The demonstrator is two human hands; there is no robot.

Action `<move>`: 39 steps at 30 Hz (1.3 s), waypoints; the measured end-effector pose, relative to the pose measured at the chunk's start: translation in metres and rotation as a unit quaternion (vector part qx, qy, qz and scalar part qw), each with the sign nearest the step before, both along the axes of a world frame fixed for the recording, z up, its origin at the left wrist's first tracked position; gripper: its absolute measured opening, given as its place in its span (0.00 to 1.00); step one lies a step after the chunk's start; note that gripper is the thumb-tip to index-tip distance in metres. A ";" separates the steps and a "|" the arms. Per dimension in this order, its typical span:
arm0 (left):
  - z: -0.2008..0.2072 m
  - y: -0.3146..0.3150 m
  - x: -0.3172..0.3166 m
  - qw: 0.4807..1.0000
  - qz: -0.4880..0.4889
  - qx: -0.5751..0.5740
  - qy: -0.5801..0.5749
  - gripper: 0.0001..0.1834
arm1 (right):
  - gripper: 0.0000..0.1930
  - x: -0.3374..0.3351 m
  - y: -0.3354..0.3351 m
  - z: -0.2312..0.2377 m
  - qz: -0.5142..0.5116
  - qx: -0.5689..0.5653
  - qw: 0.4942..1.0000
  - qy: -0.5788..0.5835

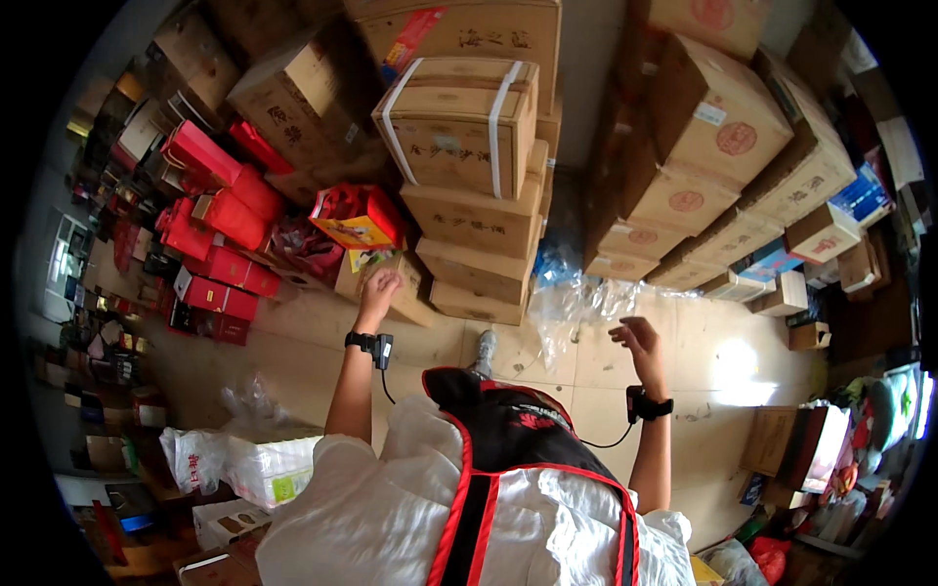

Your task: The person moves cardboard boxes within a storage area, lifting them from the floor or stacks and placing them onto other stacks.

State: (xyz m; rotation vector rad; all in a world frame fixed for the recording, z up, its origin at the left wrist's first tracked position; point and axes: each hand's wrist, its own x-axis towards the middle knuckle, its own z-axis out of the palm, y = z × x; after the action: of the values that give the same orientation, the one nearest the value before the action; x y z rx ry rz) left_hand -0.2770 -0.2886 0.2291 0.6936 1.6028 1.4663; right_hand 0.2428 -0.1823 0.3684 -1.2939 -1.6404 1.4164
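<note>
My left hand (379,293) is raised in front of a low brown carton (408,285), its fingers loosely curled together; nothing shows in them. Just beyond that hand, a red and yellow gift bag (358,217) stands on top of the carton. My right hand (637,339) hovers over the floor with its fingers apart and nothing in it. Closest to it is crumpled clear plastic wrap (559,317) on the tiles. Between my two hands rises a stack of brown cartons (476,239), topped by a carton with white straps (449,146).
More brown cartons (689,200) are piled at the right. Red gift bags and boxes (220,293) crowd the left. Plastic-wrapped white packs (269,464) lie near my left side. A box (816,449) and assorted goods stand at the lower right. Tiled floor (684,391) shows between.
</note>
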 end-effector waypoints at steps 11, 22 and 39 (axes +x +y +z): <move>0.180 0.158 -0.057 0.903 0.011 0.204 0.379 0.11 | 0.12 -0.220 0.143 0.138 0.127 0.265 0.954 -0.064; 0.235 0.291 -0.089 0.801 0.067 0.150 0.576 0.12 | 0.18 -0.339 0.249 0.139 -0.017 0.436 0.851 -0.292; 0.239 0.353 -0.107 0.867 0.040 0.026 0.496 0.16 | 0.12 -0.372 0.304 0.114 -0.090 0.391 0.904 -0.147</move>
State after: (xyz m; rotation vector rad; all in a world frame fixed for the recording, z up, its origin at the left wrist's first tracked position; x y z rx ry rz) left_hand -0.3840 0.0640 0.4680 1.6021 2.3560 1.2539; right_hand -0.1290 0.1219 0.4820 -1.1443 -1.9260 0.3545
